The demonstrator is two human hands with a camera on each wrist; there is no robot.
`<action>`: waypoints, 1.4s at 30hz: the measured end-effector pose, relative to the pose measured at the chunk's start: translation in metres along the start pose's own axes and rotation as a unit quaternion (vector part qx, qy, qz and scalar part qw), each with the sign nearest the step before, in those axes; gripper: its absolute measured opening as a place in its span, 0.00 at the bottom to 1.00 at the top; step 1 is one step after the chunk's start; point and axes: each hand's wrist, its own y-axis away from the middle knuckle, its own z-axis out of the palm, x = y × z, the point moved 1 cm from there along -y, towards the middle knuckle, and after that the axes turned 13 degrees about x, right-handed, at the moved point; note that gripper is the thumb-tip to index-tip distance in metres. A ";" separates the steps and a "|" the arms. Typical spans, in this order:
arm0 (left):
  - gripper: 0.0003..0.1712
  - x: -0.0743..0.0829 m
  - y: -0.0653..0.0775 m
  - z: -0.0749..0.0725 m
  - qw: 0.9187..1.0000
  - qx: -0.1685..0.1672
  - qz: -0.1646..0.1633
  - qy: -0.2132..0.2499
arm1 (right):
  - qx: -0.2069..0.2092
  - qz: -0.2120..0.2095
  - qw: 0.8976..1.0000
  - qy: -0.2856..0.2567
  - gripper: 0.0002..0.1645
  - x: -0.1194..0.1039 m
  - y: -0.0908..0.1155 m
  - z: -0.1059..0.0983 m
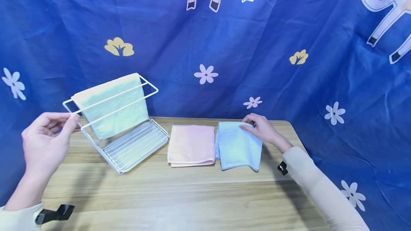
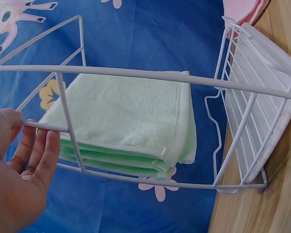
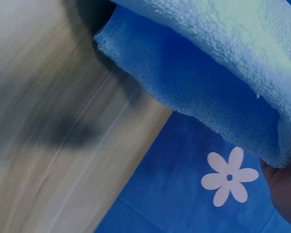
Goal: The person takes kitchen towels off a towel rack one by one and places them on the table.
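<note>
My left hand (image 1: pixel 48 143) grips the end bar of a white wire rack (image 1: pixel 112 111), thumb and fingers round the wire in the left wrist view. Over the rack's back bar hangs a folded pale green towel (image 2: pixel 126 111). My right hand (image 1: pixel 261 129) pinches the upper right edge of a folded blue towel (image 1: pixel 240 147). In the right wrist view, that blue towel (image 3: pixel 194 82) is lifted off the table, its layers gaping apart; only part of the right hand (image 3: pixel 286 194) shows there. A folded pink towel (image 1: pixel 192 144) lies between rack and blue towel.
The wooden table (image 1: pixel 179 199) ends at a blue curtain (image 1: pixel 154 27) with flowers and animal legs printed on it, which hangs behind and along the right side. The rack's tray base (image 1: pixel 136 147) stands tilted toward the table's left part.
</note>
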 end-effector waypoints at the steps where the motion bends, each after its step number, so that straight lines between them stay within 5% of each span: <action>1: 0.09 0.000 0.000 0.000 1.000 0.000 -0.003 0.002 | 0.000 -0.001 1.000 0.001 0.06 0.002 0.000 0.002; 12: 0.17 0.000 0.002 -0.001 1.000 -0.007 -0.020 0.005 | -0.023 0.025 0.999 0.012 0.08 0.019 -0.004 0.019; 27: 0.10 0.001 0.001 -0.002 1.000 -0.005 0.001 -0.002 | -0.053 0.053 0.997 0.024 0.09 0.034 -0.007 0.033; 42: 0.15 0.002 -0.001 0.000 1.000 -0.005 -0.003 0.009 | -0.057 0.061 0.996 0.032 0.12 0.051 -0.008 0.050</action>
